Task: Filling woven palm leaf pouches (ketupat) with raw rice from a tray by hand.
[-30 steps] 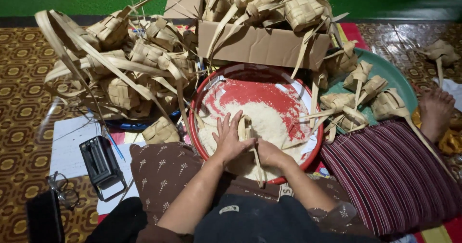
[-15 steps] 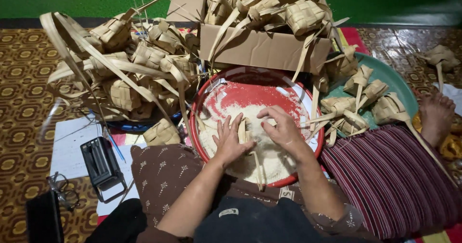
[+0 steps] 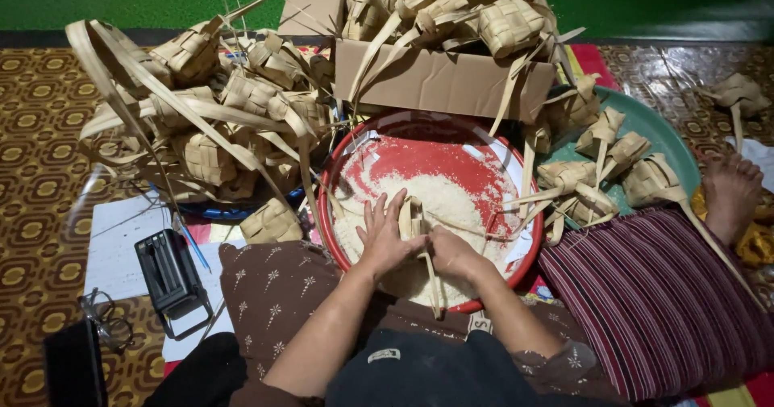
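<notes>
You have one red basin (image 3: pixel 419 137) of rice, one cardboard box (image 3: pixel 443 80), one green tray (image 3: pixel 669 145), one stapler (image 3: pixel 169 274), one pair of glasses (image 3: pixel 105 322), two cushions, and too many woven leaf pouches to count.

rice (image 3: pixel 439 205) in basin (image 3: pixel 419 125), box (image 3: pixel 443 80) behind

Both hands meet ahead, left hand (image 3: pixel 382 238) fingers spread, right hand (image 3: pixel 451 251) curled.

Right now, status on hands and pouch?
Left hand and right hand both gripping woven leaf pouch. Pouch upright over rice in red basin. Nothing blocking.
</notes>
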